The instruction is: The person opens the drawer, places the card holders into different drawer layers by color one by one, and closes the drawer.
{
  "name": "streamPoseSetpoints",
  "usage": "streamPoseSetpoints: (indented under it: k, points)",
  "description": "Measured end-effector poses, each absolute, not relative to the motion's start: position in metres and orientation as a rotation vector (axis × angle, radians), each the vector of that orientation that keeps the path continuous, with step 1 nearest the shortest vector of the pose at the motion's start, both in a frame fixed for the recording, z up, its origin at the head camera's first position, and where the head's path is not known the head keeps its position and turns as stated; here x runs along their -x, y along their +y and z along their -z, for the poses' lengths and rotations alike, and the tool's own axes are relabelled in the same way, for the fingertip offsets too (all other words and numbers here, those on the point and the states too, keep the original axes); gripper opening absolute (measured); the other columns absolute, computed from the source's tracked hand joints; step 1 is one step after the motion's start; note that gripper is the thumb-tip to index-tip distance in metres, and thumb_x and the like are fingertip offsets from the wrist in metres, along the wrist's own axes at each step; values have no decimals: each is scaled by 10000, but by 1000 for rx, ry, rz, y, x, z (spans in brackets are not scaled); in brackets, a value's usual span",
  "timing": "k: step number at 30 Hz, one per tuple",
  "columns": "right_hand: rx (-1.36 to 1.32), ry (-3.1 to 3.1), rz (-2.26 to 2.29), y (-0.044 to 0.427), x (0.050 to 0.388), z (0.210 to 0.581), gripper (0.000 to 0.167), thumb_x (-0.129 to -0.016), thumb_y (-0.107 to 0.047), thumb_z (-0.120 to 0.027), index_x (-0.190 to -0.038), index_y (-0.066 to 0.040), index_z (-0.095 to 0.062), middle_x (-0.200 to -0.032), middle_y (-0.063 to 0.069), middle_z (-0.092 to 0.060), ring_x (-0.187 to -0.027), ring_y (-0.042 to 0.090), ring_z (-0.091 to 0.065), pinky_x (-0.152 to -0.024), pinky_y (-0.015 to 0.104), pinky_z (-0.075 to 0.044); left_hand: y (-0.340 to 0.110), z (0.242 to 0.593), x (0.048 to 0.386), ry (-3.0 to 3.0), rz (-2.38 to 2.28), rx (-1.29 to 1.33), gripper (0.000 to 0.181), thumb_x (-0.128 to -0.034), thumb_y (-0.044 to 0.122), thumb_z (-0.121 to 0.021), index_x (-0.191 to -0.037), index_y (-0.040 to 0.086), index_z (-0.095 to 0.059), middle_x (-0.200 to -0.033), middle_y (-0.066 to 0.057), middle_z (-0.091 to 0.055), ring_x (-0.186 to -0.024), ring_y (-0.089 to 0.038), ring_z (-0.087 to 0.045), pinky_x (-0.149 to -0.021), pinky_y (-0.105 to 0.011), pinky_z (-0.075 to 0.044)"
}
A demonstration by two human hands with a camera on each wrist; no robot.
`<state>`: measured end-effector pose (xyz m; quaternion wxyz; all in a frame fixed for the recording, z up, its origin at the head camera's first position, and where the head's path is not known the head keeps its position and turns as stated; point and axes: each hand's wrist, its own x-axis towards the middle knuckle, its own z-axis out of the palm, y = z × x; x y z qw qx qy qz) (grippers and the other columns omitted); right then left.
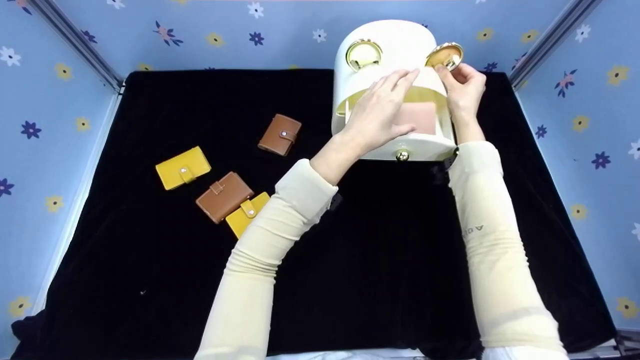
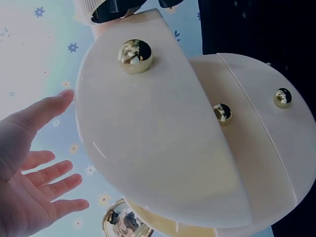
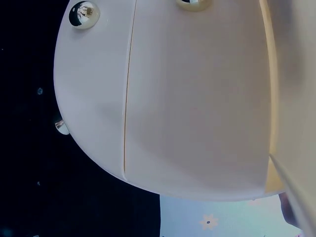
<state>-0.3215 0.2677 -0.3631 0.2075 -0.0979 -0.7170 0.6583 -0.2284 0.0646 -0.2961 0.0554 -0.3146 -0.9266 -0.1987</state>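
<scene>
A white rounded storage box (image 1: 385, 37) with gold ear-like discs on top stands at the back right. Its upper drawer (image 2: 163, 128) is pulled out, and a flat pink item (image 1: 420, 117) stands inside. My left hand (image 1: 380, 107) is over that drawer in the head view, fingers extended, holding nothing. The left wrist view shows its fingers spread beside the drawer front. At the box's right side, my right hand (image 1: 465, 92) pinches the edge of the right gold disc (image 1: 446, 56) between thumb and curled fingers. Only a dark sliver of this hand appears in the right wrist view.
Left of the box, a brown snap wallet (image 1: 280, 134) lies on the black cloth (image 1: 375, 260). Farther left are a yellow wallet (image 1: 183, 167), another brown one (image 1: 225, 196) and a second yellow one (image 1: 245, 215), partly behind my left sleeve. Flowered blue panels (image 1: 290, 35) enclose the table.
</scene>
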Motion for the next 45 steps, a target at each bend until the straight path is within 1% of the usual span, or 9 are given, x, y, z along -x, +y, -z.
streamPoseSetpoints:
  k: [6, 10, 14, 16, 23, 29, 36, 42, 45]
  points:
    - [235, -2018, -1773, 267, 321, 365, 93, -713, -132, -739, -678, -82, -668, -611, -18, -615, -563, 87, -541, -584, 199, -415, 65, 295, 219, -2775, 612, 970, 680, -837, 374, -568, -1378, 76, -283, -1367, -53, -332, -1246, -143, -305, -1006, -190, -198]
    - [221, -2018, -1773, 268, 321, 366, 96, -713, -137, -741, -683, -79, -671, -613, -17, -617, -562, 83, -541, -581, 199, -413, 65, 296, 211, -2721, 694, 967, 613, -842, 341, -576, -1346, 72, -354, -1337, -50, -376, -1221, -134, -337, -975, -191, -264]
    - [226, -2022, -1788, 269, 322, 367, 100, -719, -145, -737, -711, -66, -676, -636, -14, -625, -581, 91, -553, -593, 201, -419, 64, 300, 202, -2629, 812, 967, 556, -833, 298, -603, -1298, 51, -424, -1295, -52, -428, -1189, -138, -378, -966, -176, -268]
    - [231, -2019, -1800, 270, 323, 367, 102, -721, -143, -735, -722, -60, -677, -648, -11, -629, -594, 96, -559, -600, 203, -423, 64, 301, 198, -2593, 861, 962, 528, -833, 280, -606, -1278, 43, -448, -1274, -57, -451, -1170, -151, -403, -964, -189, -279]
    - [238, -2039, -1776, 269, 321, 365, 127, -721, -168, -737, -724, -61, -669, -661, -8, -627, -609, 99, -558, -608, 209, -418, 63, 308, 183, -2571, 946, 904, 434, -872, 310, -544, -1234, 72, -511, -1221, -46, -505, -1126, -160, -453, -929, -234, -341]
    - [250, -2034, -1787, 268, 320, 364, 123, -713, -175, -744, -730, -74, -676, -675, -4, -631, -624, 104, -565, -615, 208, -420, 63, 323, 174, -2445, 1088, 867, 390, -845, 302, -594, -1145, 54, -582, -1130, -44, -569, -1024, -145, -531, -843, -213, -407]
    - [226, -2038, -1753, 268, 320, 364, 125, -711, -167, -746, -696, -71, -667, -638, -16, -621, -586, 91, -550, -595, 206, -413, 64, 345, 167, -2289, 1284, 850, 328, -841, 248, -604, -1075, 18, -615, -1004, -55, -626, -935, -133, -568, -833, -153, -379]
    - [239, -2034, -1769, 268, 320, 364, 120, -709, -170, -748, -695, -81, -669, -643, -17, -623, -590, 89, -552, -598, 204, -414, 67, 363, 163, -2228, 1383, 778, 276, -825, 212, -629, -1006, 3, -636, -911, -69, -645, -849, -131, -593, -780, -142, -411]
    - [235, -2029, -1779, 269, 321, 365, 113, -711, -158, -745, -694, -77, -668, -635, -15, -619, -581, 87, -546, -595, 204, -413, 69, 372, 162, -2222, 1435, 735, 254, -816, 224, -641, -963, 16, -641, -879, -50, -642, -794, -119, -597, -722, -150, -435]
